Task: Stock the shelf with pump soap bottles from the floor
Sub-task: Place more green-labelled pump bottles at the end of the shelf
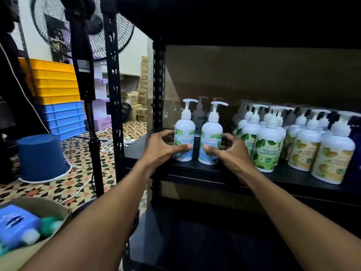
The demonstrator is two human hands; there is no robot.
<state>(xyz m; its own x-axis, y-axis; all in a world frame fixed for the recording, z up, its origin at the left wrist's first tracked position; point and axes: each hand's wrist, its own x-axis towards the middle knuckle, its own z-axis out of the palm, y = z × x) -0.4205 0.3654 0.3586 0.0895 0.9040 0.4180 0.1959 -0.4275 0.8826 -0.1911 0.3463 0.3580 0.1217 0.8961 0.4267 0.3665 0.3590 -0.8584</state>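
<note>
Two white pump soap bottles with blue-green labels stand upright side by side near the front left of the black shelf (pixel 144 147). My left hand (pixel 164 149) wraps the left bottle (pixel 184 132); my right hand (pixel 230 153) wraps the right bottle (pixel 212 133). Both bottles rest on the shelf board. To their right stand several green-label bottles (pixel 268 145) and yellow-label bottles (pixel 332 153) in rows. The glossy back panel mirrors the pump heads.
A cardboard box (pixel 56 210) at lower left on the floor holds blue and green packs. An upturned blue bucket (pixel 42 157), a stand pole (pixel 93 145), a fan, stacked yellow and blue crates (pixel 58 94) and white cables lie to the left. The shelf's steel post (pixel 157 94) is beside my left hand.
</note>
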